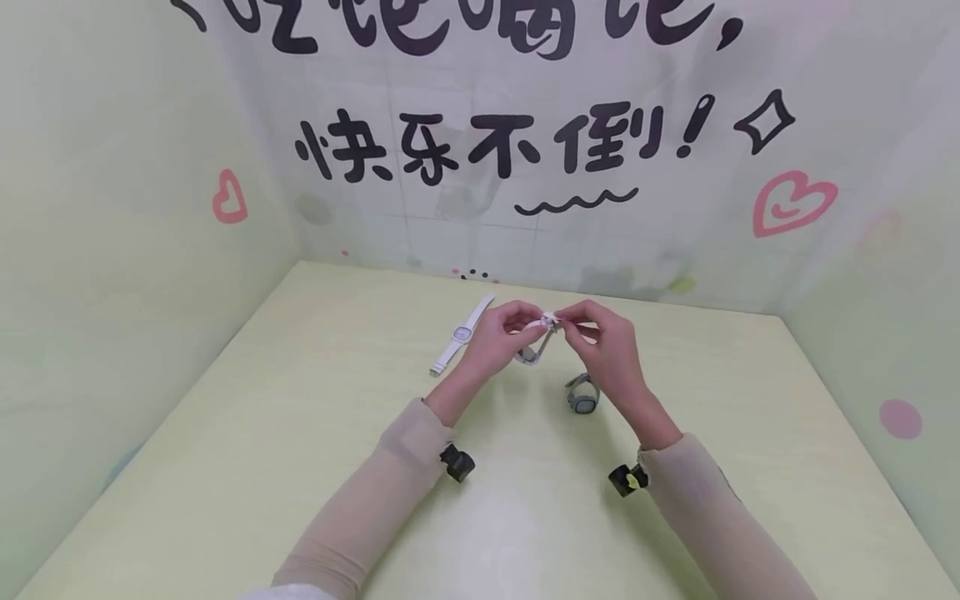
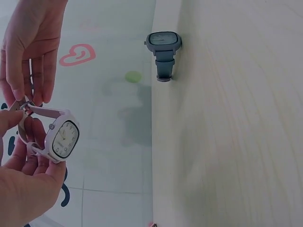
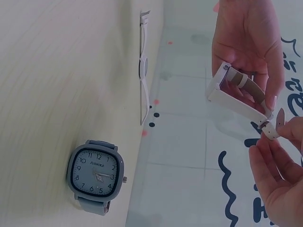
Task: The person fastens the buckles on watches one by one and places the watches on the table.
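Note:
A white wristwatch [image 2: 65, 139] with a rounded square dial hangs between both hands above the table, its strap bent into a loop. My left hand [image 1: 491, 340] holds one side of the strap between thumb and fingers. Opposite it, my right hand [image 1: 611, 354] pinches the strap end near the buckle [image 3: 264, 125]. In the right wrist view the strap tip passes at the buckle, and fingertips partly hide it. The dial faces away from the hands in the left wrist view.
A grey wristwatch [image 1: 583, 403], its strap looped, stands on the table [image 1: 337, 375] below my right hand. Left of my left hand, another white wristwatch [image 1: 462, 334] lies stretched out flat. Printed walls [image 1: 465, 233] enclose the table at the back and sides.

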Action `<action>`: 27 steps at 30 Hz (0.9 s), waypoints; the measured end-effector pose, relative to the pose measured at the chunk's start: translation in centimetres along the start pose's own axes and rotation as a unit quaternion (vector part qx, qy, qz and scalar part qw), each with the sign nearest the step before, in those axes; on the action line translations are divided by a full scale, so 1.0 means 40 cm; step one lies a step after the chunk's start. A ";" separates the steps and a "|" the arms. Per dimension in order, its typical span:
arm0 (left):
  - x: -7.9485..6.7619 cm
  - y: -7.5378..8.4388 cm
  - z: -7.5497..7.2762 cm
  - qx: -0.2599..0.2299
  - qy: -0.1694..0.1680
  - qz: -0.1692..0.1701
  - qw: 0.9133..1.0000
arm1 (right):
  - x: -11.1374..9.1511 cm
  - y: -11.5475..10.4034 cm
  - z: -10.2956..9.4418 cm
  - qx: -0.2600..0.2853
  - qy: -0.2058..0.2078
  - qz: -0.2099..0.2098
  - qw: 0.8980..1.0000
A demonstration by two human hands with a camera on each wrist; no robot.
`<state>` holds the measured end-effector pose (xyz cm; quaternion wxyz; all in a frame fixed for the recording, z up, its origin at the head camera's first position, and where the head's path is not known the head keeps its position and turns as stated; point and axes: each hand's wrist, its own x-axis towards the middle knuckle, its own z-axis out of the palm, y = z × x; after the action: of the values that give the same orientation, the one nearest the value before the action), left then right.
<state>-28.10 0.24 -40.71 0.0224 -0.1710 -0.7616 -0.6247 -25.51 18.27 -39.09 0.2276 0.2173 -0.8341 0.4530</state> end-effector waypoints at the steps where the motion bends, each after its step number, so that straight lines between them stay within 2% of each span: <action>1: 0.000 -0.001 0.000 0.000 0.000 0.000 1.000 | 0.000 0.000 0.000 0.001 0.000 -0.001 1.000; 10: -0.003 0.008 -0.002 -0.008 -0.004 -0.015 1.000 | -0.002 0.002 -0.003 -0.015 -0.007 -0.015 1.000; 27: -0.007 0.010 -0.001 0.001 -0.004 -0.014 1.000 | -0.010 0.002 -0.004 -0.058 -0.010 -0.028 0.998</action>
<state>-27.73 0.20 -40.40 0.0105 -0.1626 -0.7645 -0.6237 -25.21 18.51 -39.27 0.2441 0.2311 -0.8548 0.3953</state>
